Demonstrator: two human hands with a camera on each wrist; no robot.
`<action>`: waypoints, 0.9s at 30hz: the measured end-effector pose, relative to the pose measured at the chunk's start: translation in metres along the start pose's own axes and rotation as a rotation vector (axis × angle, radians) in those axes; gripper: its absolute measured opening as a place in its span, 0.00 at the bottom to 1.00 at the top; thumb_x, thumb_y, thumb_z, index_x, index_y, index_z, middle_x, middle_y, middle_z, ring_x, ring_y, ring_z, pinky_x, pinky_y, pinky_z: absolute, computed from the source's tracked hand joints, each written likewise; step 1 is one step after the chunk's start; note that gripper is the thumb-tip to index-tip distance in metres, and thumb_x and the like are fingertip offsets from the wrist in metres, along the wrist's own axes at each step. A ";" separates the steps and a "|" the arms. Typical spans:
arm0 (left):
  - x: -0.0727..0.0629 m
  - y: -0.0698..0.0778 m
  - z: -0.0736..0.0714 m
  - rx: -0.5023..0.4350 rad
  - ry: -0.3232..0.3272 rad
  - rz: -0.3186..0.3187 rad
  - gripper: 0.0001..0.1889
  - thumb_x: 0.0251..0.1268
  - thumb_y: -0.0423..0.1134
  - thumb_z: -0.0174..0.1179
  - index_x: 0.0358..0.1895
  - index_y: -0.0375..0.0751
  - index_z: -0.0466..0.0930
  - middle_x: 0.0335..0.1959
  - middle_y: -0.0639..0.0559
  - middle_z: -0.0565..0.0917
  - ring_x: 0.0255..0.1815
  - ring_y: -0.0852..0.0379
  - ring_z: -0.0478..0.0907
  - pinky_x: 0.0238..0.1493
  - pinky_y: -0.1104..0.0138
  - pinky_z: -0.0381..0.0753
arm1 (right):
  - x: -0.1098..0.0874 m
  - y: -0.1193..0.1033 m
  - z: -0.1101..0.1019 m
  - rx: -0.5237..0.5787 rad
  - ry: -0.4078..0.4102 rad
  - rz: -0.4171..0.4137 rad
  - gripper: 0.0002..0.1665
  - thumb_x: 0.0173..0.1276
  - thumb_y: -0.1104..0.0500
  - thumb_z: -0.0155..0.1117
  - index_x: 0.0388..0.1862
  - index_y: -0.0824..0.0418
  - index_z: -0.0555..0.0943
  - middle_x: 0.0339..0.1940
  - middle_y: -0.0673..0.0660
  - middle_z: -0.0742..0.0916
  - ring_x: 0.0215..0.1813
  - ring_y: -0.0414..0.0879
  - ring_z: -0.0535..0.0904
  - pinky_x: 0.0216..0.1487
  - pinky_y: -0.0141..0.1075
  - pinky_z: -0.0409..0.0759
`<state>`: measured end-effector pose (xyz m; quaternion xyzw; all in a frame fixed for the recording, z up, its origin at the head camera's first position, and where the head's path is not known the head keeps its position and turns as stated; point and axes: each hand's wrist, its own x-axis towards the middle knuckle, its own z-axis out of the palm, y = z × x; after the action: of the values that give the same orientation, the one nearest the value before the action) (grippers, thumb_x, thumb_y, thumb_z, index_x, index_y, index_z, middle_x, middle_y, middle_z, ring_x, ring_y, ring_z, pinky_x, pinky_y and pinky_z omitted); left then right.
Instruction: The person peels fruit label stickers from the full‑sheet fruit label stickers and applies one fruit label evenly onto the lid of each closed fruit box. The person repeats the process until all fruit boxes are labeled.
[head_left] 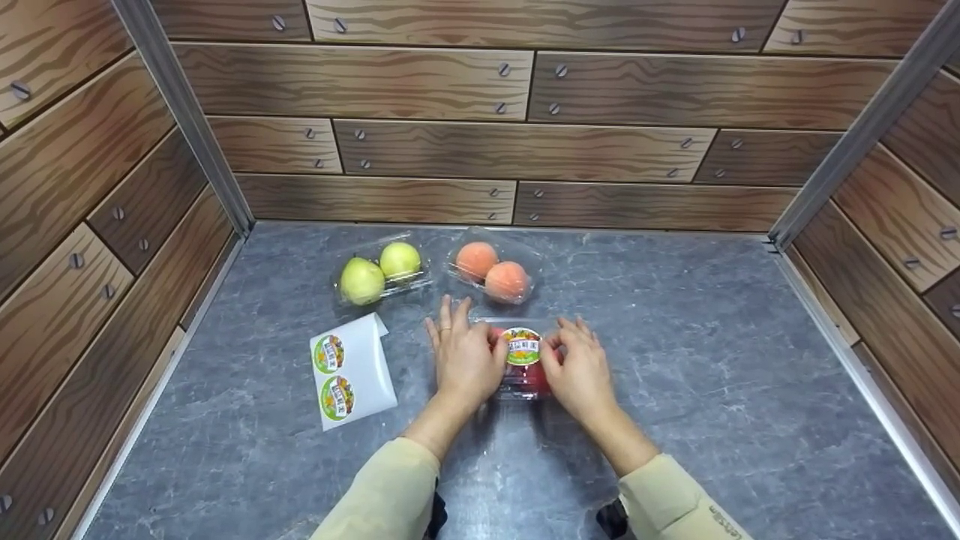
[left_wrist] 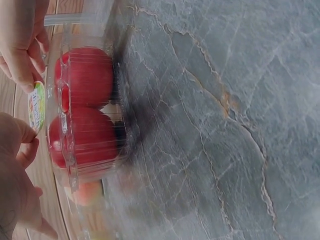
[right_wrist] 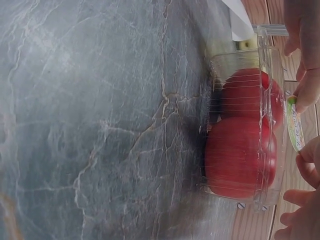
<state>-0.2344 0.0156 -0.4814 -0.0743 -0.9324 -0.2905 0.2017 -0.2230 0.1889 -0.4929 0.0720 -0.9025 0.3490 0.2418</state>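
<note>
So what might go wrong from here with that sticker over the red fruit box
The sticker could cling to a fingertip, since the left hand and right hand both pinch its edges. It might also wrinkle or land crooked on the clear box if the two hands lower it unevenly.

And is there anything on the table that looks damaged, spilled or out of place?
Nothing looks spilled or damaged; the sticker sheet, left of the left hand, looks slightly odd: its right side curls up instead of lying flat.
</note>
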 end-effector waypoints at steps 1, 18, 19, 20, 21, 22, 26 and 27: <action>0.000 0.000 0.000 0.003 -0.003 -0.002 0.10 0.65 0.42 0.70 0.26 0.45 0.84 0.72 0.33 0.77 0.82 0.28 0.58 0.76 0.26 0.48 | 0.000 0.000 0.000 -0.004 -0.002 0.000 0.12 0.66 0.66 0.71 0.24 0.60 0.79 0.61 0.75 0.85 0.69 0.77 0.76 0.72 0.71 0.67; -0.001 -0.005 0.007 0.009 0.019 0.009 0.12 0.65 0.42 0.70 0.24 0.45 0.83 0.70 0.34 0.78 0.81 0.29 0.60 0.76 0.26 0.49 | -0.002 0.002 0.003 -0.019 0.002 -0.008 0.11 0.65 0.65 0.72 0.25 0.62 0.80 0.59 0.76 0.86 0.67 0.77 0.77 0.71 0.71 0.70; -0.001 -0.005 0.007 0.009 0.017 0.008 0.12 0.65 0.43 0.70 0.24 0.45 0.83 0.70 0.34 0.78 0.81 0.29 0.60 0.76 0.27 0.49 | -0.002 0.002 0.003 -0.020 0.001 -0.007 0.11 0.65 0.66 0.72 0.25 0.62 0.80 0.59 0.76 0.86 0.67 0.77 0.77 0.71 0.70 0.70; -0.001 -0.005 0.007 0.009 0.016 0.007 0.12 0.65 0.43 0.70 0.24 0.45 0.83 0.70 0.34 0.78 0.81 0.29 0.60 0.77 0.27 0.49 | -0.002 0.002 0.003 -0.021 0.001 -0.005 0.11 0.65 0.66 0.72 0.25 0.62 0.80 0.59 0.76 0.86 0.67 0.77 0.77 0.71 0.70 0.69; -0.001 -0.005 0.007 0.009 0.014 0.007 0.12 0.65 0.43 0.70 0.24 0.45 0.83 0.71 0.34 0.78 0.81 0.29 0.60 0.77 0.27 0.48 | -0.002 0.002 0.003 -0.022 0.001 -0.005 0.11 0.65 0.66 0.72 0.25 0.62 0.80 0.59 0.76 0.86 0.67 0.77 0.77 0.71 0.70 0.69; -0.001 -0.005 0.007 0.010 0.013 0.008 0.12 0.65 0.43 0.71 0.24 0.45 0.83 0.71 0.34 0.78 0.81 0.29 0.60 0.77 0.27 0.48 | -0.002 0.002 0.003 -0.023 0.000 -0.004 0.11 0.65 0.66 0.72 0.25 0.62 0.80 0.59 0.76 0.86 0.67 0.77 0.77 0.71 0.70 0.69; -0.002 -0.007 0.008 0.018 0.016 0.016 0.13 0.65 0.44 0.71 0.24 0.45 0.83 0.70 0.34 0.78 0.80 0.29 0.61 0.76 0.26 0.49 | -0.002 0.002 0.003 -0.030 -0.006 -0.002 0.10 0.66 0.66 0.72 0.25 0.62 0.81 0.59 0.77 0.85 0.67 0.77 0.77 0.71 0.69 0.69; -0.003 -0.007 0.009 0.019 0.019 0.019 0.13 0.65 0.44 0.71 0.24 0.45 0.82 0.70 0.34 0.78 0.80 0.30 0.62 0.76 0.26 0.49 | -0.002 0.002 0.003 -0.034 -0.007 -0.002 0.10 0.66 0.66 0.72 0.26 0.62 0.81 0.59 0.77 0.85 0.67 0.77 0.77 0.72 0.69 0.69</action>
<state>-0.2369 0.0146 -0.4928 -0.0784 -0.9324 -0.2805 0.2141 -0.2226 0.1885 -0.4971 0.0700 -0.9091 0.3334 0.2399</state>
